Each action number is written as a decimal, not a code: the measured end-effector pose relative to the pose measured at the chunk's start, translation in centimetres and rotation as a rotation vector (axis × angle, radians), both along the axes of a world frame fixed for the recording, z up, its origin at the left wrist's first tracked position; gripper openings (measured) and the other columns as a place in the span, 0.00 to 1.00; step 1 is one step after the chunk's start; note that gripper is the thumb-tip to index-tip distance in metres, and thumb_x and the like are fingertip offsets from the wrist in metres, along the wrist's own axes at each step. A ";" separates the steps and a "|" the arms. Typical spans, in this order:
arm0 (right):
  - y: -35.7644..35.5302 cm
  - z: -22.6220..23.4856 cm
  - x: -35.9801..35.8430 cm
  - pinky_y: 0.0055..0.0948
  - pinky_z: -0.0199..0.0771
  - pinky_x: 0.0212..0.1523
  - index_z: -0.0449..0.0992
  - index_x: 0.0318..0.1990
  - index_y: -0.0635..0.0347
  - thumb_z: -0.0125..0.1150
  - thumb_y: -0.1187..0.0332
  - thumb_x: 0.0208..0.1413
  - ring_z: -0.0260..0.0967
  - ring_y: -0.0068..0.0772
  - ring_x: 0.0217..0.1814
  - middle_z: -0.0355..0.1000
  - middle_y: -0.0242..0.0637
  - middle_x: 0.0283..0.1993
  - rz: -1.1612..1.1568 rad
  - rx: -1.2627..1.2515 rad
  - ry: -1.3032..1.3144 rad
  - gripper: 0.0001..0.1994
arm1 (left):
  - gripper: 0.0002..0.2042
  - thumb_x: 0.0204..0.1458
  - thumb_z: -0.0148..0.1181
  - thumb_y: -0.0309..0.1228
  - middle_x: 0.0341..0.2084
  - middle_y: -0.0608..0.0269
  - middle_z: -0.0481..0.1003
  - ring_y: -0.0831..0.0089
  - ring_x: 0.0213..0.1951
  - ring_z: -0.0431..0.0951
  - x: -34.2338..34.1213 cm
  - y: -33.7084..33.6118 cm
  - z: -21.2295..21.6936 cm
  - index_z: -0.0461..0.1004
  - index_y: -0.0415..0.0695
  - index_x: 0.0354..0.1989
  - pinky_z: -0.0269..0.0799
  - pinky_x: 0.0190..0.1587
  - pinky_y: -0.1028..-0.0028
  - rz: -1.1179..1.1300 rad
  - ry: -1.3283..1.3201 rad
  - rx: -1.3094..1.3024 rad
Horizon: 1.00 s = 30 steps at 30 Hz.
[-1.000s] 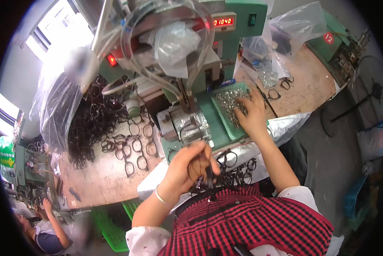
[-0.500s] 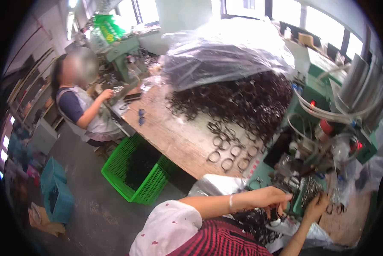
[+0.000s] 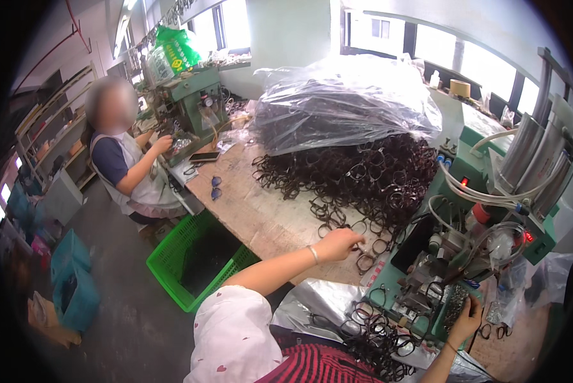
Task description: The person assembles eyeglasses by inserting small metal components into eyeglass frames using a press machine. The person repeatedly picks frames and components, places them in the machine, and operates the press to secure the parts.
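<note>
My left hand [image 3: 339, 245] is stretched over the wooden table, its fingers curled and closed at the near edge of the loose dark eyeglass frames. Its fingertips are on one glasses frame [image 3: 365, 262], partly hidden by the hand. At the lower right, my right hand [image 3: 464, 324] is by a green tray of small metal parts [image 3: 454, 307], fingers bent together at its edge. Anything between those fingers is too small to make out. Beside the tray stands a green bench machine [image 3: 398, 295] with clamps and hoses. Dark glasses frames [image 3: 379, 329] lie heaped on silvery sheeting in front of me.
A large pile of dark frames [image 3: 376, 175] lies under clear plastic sheeting [image 3: 344, 105]. Blue-lensed glasses [image 3: 216, 187] and a phone [image 3: 204, 156] rest near the table's left edge. A green basket [image 3: 165, 258] stands below; another person [image 3: 123, 150] sits at the far left.
My left hand has left the machine and moved forward and left to the loose frames on the table. My right hand stays by the metal-parts tray. The view has shifted slightly.
</note>
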State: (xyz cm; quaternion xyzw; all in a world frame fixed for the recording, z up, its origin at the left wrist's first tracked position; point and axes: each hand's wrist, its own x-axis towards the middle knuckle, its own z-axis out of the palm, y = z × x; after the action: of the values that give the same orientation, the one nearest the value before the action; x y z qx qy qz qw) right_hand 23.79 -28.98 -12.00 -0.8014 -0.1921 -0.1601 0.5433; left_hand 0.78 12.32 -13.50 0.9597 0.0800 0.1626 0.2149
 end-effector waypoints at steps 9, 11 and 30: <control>-5.7 -1.6 -2.6 0.31 0.74 0.50 0.81 0.48 0.66 0.61 0.73 0.63 0.75 0.30 0.48 0.80 0.40 0.47 -0.177 -0.209 -0.084 0.09 | 0.14 0.52 0.64 0.34 0.38 0.54 0.74 0.53 0.43 0.77 -0.7 -2.0 -2.1 0.78 0.47 0.47 0.74 0.44 0.59 0.151 0.129 -0.076; -7.3 -0.9 -4.1 0.31 0.74 0.50 0.81 0.48 0.66 0.61 0.73 0.63 0.75 0.30 0.48 0.80 0.39 0.47 -0.213 -0.158 0.023 0.09 | 0.13 0.54 0.65 0.37 0.36 0.55 0.74 0.54 0.41 0.76 -1.4 -1.3 -2.0 0.79 0.45 0.44 0.73 0.43 0.59 0.221 -0.027 -0.192; 8.2 8.1 -7.7 0.22 0.70 0.49 0.70 0.56 0.66 0.66 0.78 0.53 0.73 0.20 0.43 0.76 0.31 0.37 0.417 0.500 0.260 0.22 | 0.07 0.69 0.52 0.31 0.45 0.56 0.77 0.66 0.45 0.79 2.0 -12.0 6.5 0.72 0.41 0.47 0.80 0.48 0.68 -0.032 -0.890 -1.267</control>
State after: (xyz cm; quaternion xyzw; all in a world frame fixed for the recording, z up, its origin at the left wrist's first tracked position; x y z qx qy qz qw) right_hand 16.04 -20.80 -3.86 -0.6006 -0.2357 0.0158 0.7639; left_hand 2.76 0.29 -7.04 0.4992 0.0498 0.4529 0.7370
